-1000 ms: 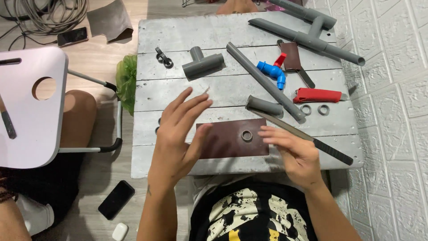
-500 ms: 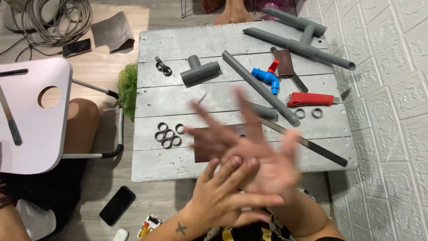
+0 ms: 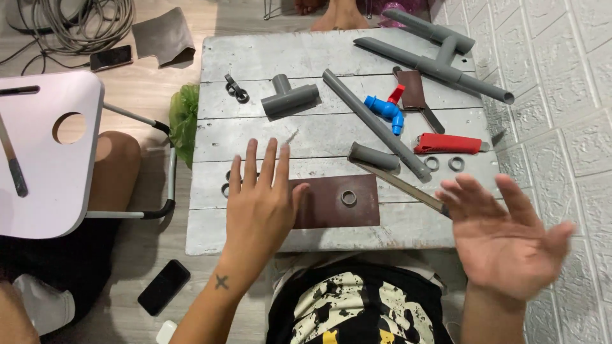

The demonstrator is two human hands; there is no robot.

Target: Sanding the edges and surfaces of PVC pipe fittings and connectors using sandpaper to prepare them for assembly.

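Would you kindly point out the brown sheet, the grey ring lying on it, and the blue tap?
brown sheet [image 3: 325, 213], head view, on its bare middle, left of the ring.
grey ring [image 3: 349, 197], head view, on its rim.
blue tap [image 3: 384, 109], head view, on its blue body, below the red handle.

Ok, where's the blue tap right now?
The blue tap lies on the table's far right part, between the long grey pipe and the brown-handled tool.

You have one view only, worn on your head, looking steeply down from close above (almost straight down). It faces the grey plank worktop [image 3: 331, 130] ahead of your chest, with floor showing at left and a white wall [image 3: 561, 95] at right.
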